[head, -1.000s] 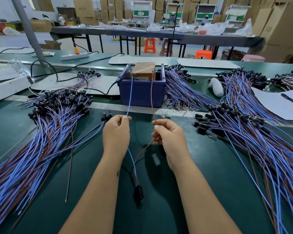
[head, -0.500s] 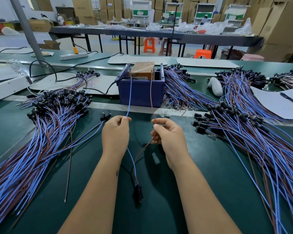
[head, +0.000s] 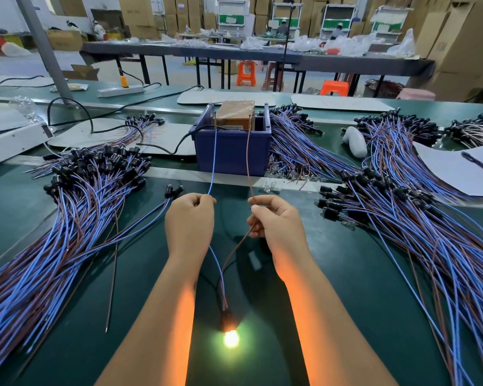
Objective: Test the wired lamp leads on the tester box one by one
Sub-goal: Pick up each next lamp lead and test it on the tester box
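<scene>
My left hand (head: 189, 220) pinches a blue lead (head: 212, 162) that runs up to the tester box (head: 234, 114), a taped brown box inside a dark blue bin (head: 232, 151). A brown lead (head: 248, 162) is pinched by my right hand (head: 275, 220) and reaches the same box. Both wires drop between my forearms to a black lamp holder whose bulb (head: 231, 337) glows bright on the green table (head: 304, 316).
A big heap of blue and brown wired lamps (head: 67, 218) lies at the left, another heap (head: 416, 232) at the right, more bundles (head: 299, 146) behind the bin. White paper with a pen (head: 463, 168) sits far right. A power strip (head: 120, 90) lies at the back left.
The bulb between my forearms was dark and is now lit, casting orange light on both arms. My hands have hardly moved on the two leads.
</scene>
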`<action>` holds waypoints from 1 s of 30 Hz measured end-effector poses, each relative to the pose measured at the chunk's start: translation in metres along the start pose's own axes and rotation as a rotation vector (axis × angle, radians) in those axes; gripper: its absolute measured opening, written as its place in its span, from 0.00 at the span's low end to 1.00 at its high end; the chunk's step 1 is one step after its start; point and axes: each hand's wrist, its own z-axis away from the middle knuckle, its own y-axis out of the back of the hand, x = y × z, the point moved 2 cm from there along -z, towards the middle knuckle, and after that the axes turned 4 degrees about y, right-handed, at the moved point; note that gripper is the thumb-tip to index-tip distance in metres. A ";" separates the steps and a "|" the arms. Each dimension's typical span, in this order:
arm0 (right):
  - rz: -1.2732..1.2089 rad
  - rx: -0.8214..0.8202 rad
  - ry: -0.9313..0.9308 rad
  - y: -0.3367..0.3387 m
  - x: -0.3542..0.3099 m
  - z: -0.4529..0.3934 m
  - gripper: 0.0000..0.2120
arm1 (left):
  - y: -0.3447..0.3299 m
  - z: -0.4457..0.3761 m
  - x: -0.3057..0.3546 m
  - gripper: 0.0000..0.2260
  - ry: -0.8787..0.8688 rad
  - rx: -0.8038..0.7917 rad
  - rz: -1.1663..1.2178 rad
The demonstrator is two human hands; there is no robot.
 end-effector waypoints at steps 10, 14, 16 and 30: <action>0.076 -0.033 0.000 -0.002 -0.004 0.003 0.10 | 0.003 -0.001 0.000 0.11 0.021 0.051 0.063; 0.073 -0.028 -0.003 -0.003 -0.003 0.003 0.10 | 0.002 -0.002 -0.001 0.11 0.013 0.049 0.073; 0.071 -0.023 0.006 -0.003 -0.003 0.003 0.10 | 0.002 -0.003 -0.002 0.11 0.009 0.033 0.071; 0.065 -0.114 0.105 -0.011 -0.007 0.009 0.11 | -0.011 0.007 0.011 0.07 0.075 -0.426 0.383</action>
